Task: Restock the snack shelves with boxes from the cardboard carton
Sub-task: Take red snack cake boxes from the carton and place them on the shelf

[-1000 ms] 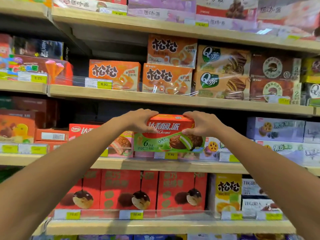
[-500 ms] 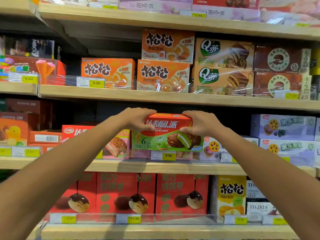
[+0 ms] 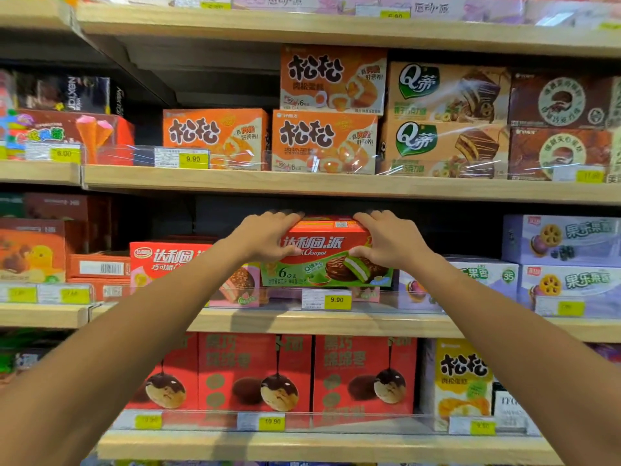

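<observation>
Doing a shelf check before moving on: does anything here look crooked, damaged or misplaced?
Nothing looks damaged or spilled. The only unsettled item is the red-and-green pie box, held by the left hand and right hand on top of a pink box, not yet released.

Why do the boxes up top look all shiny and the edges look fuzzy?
Head view: white glare streaks on the clear shelf guard in front of the Q boxes; the picture's corners are blurred and bent by the wide lens; the green-and-red box between both hands is sharpest.

two bare forearms, no sleeves; left hand point(image 3: 265, 238), right hand point(image 3: 389, 240) ungloved.
</observation>
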`<state>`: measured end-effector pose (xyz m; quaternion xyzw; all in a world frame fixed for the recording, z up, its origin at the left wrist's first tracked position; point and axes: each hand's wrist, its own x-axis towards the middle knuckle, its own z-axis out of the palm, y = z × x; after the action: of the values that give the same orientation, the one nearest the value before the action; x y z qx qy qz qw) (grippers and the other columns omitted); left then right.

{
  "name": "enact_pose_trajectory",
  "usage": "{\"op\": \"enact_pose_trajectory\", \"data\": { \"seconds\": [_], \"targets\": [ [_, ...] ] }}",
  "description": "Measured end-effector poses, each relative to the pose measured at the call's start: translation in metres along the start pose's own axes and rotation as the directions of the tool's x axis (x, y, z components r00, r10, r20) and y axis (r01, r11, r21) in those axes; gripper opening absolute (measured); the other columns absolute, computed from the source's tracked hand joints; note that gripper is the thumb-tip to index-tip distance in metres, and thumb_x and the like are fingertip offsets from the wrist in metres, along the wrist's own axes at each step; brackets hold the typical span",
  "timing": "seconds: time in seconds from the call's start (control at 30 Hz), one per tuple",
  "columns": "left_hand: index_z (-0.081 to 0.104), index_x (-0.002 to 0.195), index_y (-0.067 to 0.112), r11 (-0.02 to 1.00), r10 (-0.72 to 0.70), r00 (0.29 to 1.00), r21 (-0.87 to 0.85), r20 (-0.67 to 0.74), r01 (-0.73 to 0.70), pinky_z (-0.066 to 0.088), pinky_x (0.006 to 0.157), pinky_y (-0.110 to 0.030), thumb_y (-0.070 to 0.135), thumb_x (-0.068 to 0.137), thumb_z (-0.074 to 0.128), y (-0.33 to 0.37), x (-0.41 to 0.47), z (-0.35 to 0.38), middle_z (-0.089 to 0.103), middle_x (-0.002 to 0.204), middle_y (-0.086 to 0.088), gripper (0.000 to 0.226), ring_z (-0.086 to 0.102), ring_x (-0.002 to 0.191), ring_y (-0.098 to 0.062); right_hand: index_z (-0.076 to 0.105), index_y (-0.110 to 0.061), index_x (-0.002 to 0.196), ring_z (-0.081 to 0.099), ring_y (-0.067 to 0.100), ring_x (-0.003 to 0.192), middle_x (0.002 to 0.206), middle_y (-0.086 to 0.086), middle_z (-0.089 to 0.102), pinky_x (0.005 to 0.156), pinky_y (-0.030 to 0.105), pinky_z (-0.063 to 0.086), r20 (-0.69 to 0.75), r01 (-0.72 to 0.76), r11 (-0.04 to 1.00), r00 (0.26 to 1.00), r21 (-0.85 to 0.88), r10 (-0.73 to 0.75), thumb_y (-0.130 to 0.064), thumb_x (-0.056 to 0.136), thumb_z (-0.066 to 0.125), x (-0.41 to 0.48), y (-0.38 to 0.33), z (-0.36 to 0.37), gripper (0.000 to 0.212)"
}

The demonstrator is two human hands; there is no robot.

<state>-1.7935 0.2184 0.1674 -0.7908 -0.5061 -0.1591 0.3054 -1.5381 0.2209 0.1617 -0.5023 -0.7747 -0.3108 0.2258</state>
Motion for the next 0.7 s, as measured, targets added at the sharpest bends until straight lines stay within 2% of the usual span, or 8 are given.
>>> {"op": "enact_pose_trajectory", "data": {
  "seconds": [0.17,0.33,0.43,0.6,0.7],
  "targets": [
    [0.013,0.15,0.022,0.999,-0.029,0.999,0.018,0.044,0.029,0.042,0.1,-0.043,0.059,0.087,0.049,0.006,-0.001,0.013,0.038,0.147,-0.007,0.081,0.042,0.131,-0.026,0.031,-0.023,0.141,0.044,0.024,0.126,0.14,0.005,0.045,0.09,0.039,0.047,0.002,-0.021,1.0,1.0,-0.013,0.021,-0.061,0.084,0.055,-0.006,-0.004,0.018,0.073],
    [0.022,0.147,0.024,0.992,-0.082,0.974,-0.082,0.21,0.101,0.045,0.096,-0.041,0.055,0.089,0.049,0.013,-0.004,0.026,0.046,0.141,-0.004,0.071,0.049,0.125,-0.023,0.031,-0.025,0.143,0.046,0.024,0.126,0.137,0.004,0.049,0.093,0.043,0.045,0.212,-0.091,0.996,0.974,0.025,0.083,-0.058,0.086,0.054,-0.01,-0.011,0.027,0.07],
    [0.028,0.145,0.023,0.975,-0.15,0.961,-0.127,0.234,0.183,0.043,0.099,-0.04,0.048,0.094,0.045,0.009,-0.004,0.031,0.047,0.143,-0.002,0.06,0.048,0.127,-0.023,0.031,-0.024,0.145,0.043,0.027,0.129,0.14,0.008,0.045,0.097,0.044,0.043,0.267,-0.204,0.976,0.947,0.074,0.178,-0.048,0.094,0.048,-0.011,-0.013,0.035,0.059],
    [0.03,0.145,0.017,0.985,-0.119,0.98,-0.106,0.16,0.137,0.037,0.105,-0.041,0.045,0.091,0.049,0.01,-0.015,0.038,0.043,0.146,-0.005,0.064,0.045,0.13,-0.023,0.028,-0.018,0.145,0.035,0.03,0.131,0.139,0.013,0.04,0.103,0.047,0.039,0.253,-0.268,0.956,0.939,0.121,0.231,-0.04,0.095,0.046,-0.018,-0.021,0.048,0.057],
    [0.039,0.14,0.015,0.976,-0.131,0.991,-0.171,0.017,0.132,0.041,0.102,-0.038,0.037,0.091,0.051,0.015,-0.023,0.041,0.048,0.14,-0.006,0.055,0.049,0.125,-0.025,0.029,-0.017,0.145,0.029,0.031,0.135,0.143,0.011,0.037,0.112,0.052,0.024,0.19,-0.292,0.945,0.946,0.148,0.263,-0.04,0.092,0.048,-0.023,-0.031,0.052,0.061]
  ]
}}
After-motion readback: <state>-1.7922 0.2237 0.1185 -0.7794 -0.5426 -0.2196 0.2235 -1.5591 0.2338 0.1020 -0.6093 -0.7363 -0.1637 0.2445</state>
